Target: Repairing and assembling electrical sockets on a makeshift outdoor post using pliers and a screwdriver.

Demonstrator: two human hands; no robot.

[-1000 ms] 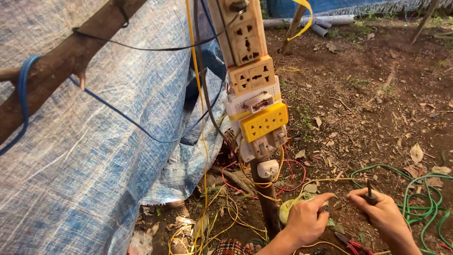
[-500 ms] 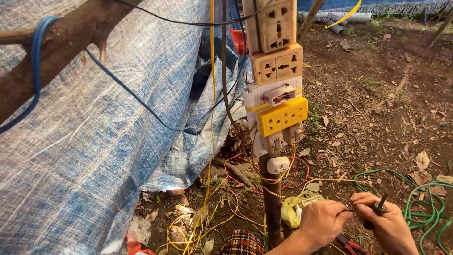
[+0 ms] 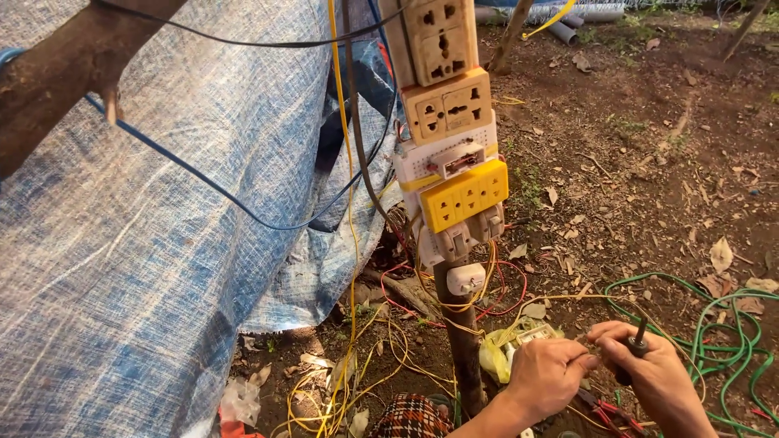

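Hands have closed in vs a sec ago: left hand [image 3: 545, 375] now pinches thin yellow wire [image 3: 596, 345] right against right hand [image 3: 649, 375], which is fisted round a dark-handled screwdriver [image 3: 635, 350]. So wire work is under way, imo. Post w/ sockets [image 3: 454, 174] sits up-left of them, green hose [image 3: 714, 324] just right; open dirt beyond.

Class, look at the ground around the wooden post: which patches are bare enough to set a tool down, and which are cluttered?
Bare brown soil lies right of the socket-covered wooden post, above the green cable coil. Crowded: yellow and red wires at the post's foot, beside the blue woven tarpaulin.
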